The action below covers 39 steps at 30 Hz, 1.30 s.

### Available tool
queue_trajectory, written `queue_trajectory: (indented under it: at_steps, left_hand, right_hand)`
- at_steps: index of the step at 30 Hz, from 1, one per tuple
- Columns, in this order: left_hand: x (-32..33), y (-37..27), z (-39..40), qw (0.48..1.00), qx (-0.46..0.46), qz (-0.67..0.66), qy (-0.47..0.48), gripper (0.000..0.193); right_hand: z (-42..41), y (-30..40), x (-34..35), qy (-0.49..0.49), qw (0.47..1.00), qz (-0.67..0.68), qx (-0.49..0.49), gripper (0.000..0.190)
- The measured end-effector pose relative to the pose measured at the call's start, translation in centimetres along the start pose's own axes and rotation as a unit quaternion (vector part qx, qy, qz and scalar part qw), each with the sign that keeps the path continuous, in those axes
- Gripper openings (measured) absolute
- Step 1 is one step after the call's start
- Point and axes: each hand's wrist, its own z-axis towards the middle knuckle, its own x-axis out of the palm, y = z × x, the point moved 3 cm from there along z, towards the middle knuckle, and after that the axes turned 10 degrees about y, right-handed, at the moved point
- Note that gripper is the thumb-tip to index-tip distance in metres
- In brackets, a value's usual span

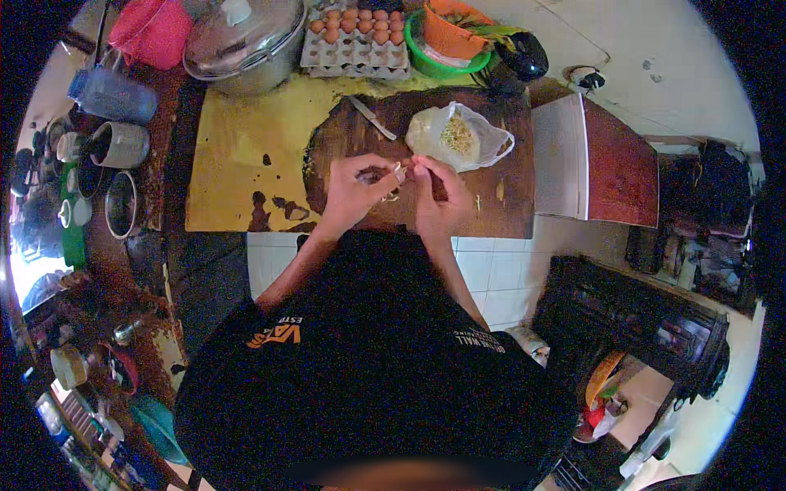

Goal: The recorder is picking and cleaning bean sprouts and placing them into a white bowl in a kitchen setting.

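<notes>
My left hand (356,193) is over the worn wooden table, thumb and forefinger pinched on a small pale piece (400,172), which looks like a bean sprout. Close beside it, my right hand (447,196) has its thumb and forefinger together; whether anything is between them is too small to tell. Just beyond the right hand lies an opened clear plastic bag (491,147) with bean sprouts (459,136) inside. A knife (371,118) rests on the table past my left hand. Some pale bits (391,197) lie on the wood between my wrists.
Along the far edge stand a large lidded metal pot (245,46), a carton tray of eggs (356,54), and an orange bowl (451,30) in a green basin (417,58). Left are a blue pitcher (116,95) and mugs (123,144). A red-and-white panel (620,162) borders the right side.
</notes>
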Motion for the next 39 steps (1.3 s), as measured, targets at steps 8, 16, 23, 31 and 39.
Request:
queue_trajectory:
  at_steps: [8,16,23,31,39]
  left_hand:
    - [-3.7,-0.4,-1.1,0.996,-0.033,0.043,0.071,0.013]
    - [-5.5,-3.0,-2.0,0.981,0.06,0.175,0.056,0.011]
    - [-6.2,-3.1,-2.1,0.974,0.028,0.196,0.109,0.016]
    - [-5.6,-2.5,-2.2,0.973,0.022,0.178,0.147,0.016]
    - [-5.5,-2.3,-2.5,0.971,-0.011,0.174,0.163,0.016]
  right_hand:
    - [3.1,2.4,1.3,0.303,0.952,-0.042,0.022,0.014]
    - [3.7,2.7,3.2,0.364,0.926,-0.086,-0.059,0.016]
    - [3.8,2.1,3.7,0.394,0.91,-0.093,-0.091,0.01]
    - [3.5,1.9,3.6,0.427,0.9,-0.088,-0.005,0.019]
    - [3.1,1.7,3.5,0.423,0.902,-0.081,-0.026,0.017]
